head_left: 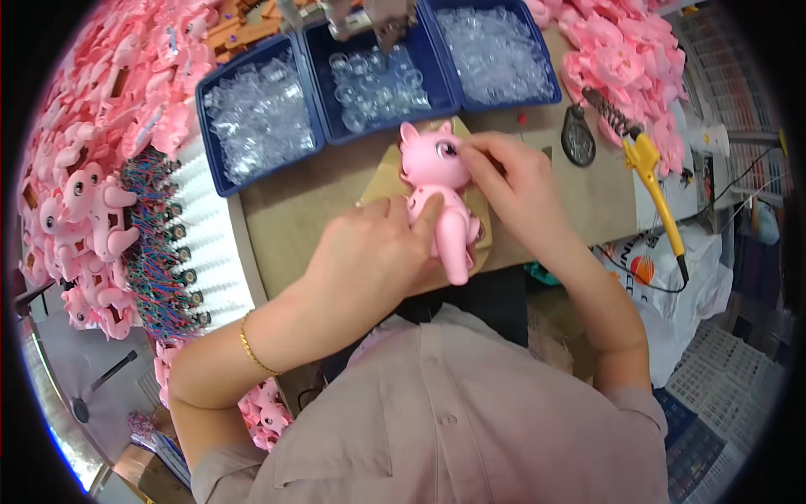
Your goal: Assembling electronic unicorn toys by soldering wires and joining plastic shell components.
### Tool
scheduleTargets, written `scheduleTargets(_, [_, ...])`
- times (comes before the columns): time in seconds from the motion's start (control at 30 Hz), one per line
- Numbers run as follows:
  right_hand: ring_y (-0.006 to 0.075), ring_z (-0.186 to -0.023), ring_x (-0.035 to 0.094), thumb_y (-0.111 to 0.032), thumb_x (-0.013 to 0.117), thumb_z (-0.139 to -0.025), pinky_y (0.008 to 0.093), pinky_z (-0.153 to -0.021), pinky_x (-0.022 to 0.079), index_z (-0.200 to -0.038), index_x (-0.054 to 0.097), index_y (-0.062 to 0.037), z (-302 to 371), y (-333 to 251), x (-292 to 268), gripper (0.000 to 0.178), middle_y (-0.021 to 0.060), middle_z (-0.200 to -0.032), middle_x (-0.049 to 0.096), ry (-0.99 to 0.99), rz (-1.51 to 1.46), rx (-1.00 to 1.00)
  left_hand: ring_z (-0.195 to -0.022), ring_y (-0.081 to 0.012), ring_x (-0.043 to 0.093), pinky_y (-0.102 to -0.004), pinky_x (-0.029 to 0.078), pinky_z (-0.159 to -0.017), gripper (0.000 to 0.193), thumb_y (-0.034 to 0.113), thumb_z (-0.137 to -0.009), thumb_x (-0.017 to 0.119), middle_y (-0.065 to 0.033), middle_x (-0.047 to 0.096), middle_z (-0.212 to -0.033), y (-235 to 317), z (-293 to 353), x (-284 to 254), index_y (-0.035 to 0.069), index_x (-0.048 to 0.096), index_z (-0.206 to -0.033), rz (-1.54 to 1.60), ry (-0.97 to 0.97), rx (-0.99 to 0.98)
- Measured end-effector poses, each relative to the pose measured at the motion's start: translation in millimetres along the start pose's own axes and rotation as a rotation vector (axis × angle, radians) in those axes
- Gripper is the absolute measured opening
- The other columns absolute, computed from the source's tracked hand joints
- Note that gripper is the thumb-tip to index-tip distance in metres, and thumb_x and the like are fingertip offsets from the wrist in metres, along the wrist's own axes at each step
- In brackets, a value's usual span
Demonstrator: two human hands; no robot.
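Note:
A pink toy pony (443, 220) lies on its side on a tan pad (388, 172) at the table's front edge, its head away from me and one printed eye facing up. My left hand (369, 252) is wrapped over its body, fingers pressing on the shoulder. At the pony's face, my right hand (516, 181) has thumb and index finger pinched together beside the eye; whatever they hold is hidden. Just beyond the head stands a blue bin (437, 113) with clear round plastic pieces in it.
Two more blue bins (220, 181) (550, 99) hold clear parts. Grey metal machine parts (390, 21) hang over the middle bin. A yellow soldering iron (645, 160) sits in a coil holder at right. Pink toy shells (621, 59) and wired components (164, 252) are heaped around.

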State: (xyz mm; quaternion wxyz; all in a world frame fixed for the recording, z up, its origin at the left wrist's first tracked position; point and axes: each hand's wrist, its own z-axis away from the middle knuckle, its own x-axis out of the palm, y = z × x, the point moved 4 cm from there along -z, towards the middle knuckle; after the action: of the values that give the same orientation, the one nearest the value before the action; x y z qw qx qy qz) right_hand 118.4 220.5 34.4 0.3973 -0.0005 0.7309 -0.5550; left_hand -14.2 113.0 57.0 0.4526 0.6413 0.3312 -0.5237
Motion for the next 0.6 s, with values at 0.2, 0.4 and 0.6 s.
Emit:
scheduleTargets(0.2, [0.0289, -0.079, 0.061, -0.016, 0.058, -0.087, 0.0359, -0.070, 0.047, -0.091, 0.066, 0.0017, -47, -14, 42, 0.020, 0.0147, -0.087, 0.063, 0.038, 0.375, -0.228, -0.065, -0.0202, 0.062, -0.0296, 0.049, -0.058, 0.049, 0.030, -0.080, 0.063, -0.0098, 0.060, -0.077, 3, 3, -3, -0.001, 0.057, -0.117, 0.042, 0.010, -0.017])
scheduleTargets(0.4, [0.0228, -0.067, 0.057, -0.016, 0.056, -0.089, 0.0367, -0.061, 0.043, -0.082, 0.064, 0.0002, -57, 6, 37, 0.020, 0.0070, -0.067, 0.054, 0.153, -0.019, -0.243, -0.069, -0.0204, 0.062, -0.0293, 0.050, -0.057, 0.056, 0.026, -0.073, 0.071, -0.0094, 0.060, -0.077, -3, 6, -2, -0.001, 0.054, -0.119, 0.050, 0.053, 0.007])
scheduleTargets(0.6, [0.0190, -0.061, 0.054, -0.023, 0.054, -0.093, 0.0352, -0.058, 0.043, -0.077, 0.059, 0.0010, -68, 1, 28, 0.029, 0.0067, -0.064, 0.058, 0.151, -0.171, -0.069, -0.073, -0.0223, 0.062, -0.0309, 0.052, -0.060, 0.073, 0.015, -0.058, 0.080, -0.0109, 0.060, -0.090, -3, 9, 5, 0.001, 0.050, -0.124, 0.106, 0.076, -0.016])
